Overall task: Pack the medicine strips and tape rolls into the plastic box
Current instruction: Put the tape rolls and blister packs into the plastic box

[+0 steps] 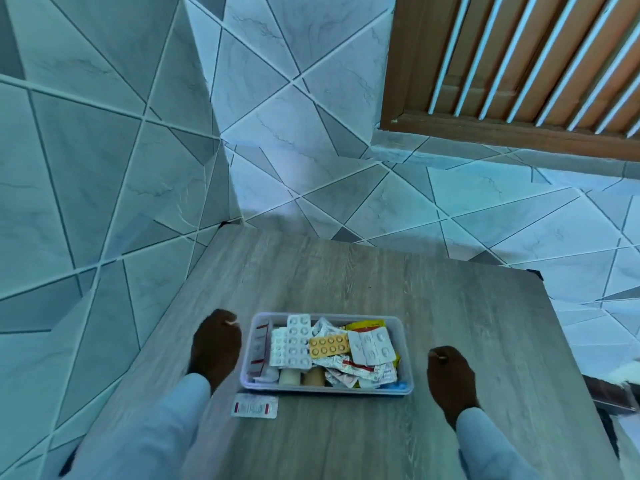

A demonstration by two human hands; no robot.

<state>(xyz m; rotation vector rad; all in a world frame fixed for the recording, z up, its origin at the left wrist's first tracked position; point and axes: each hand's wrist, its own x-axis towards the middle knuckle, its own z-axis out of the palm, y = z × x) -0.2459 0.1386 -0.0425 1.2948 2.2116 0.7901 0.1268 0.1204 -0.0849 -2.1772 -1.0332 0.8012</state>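
A clear plastic box (407, 348) stands on the wooden table, filled with several medicine strips, among them an orange strip (329, 345) and a silver one (298, 342). Two tape rolls (290, 376) (313, 376), one white and one tan, stand at the box's near edge. One medicine strip (255, 406) lies flat on the table just outside the box's near left corner. My left hand (215, 344) rests left of the box, fingers curled, holding nothing. On the box's right my right hand (450, 377) is likewise curled and holds nothing.
The grey wooden table (381, 285) stands in a corner of tiled walls. Its right edge drops to a tiled floor. A brown slatted door (519, 64) is at the upper right. Something dark with a white piece (620, 386) lies past the table's right edge.
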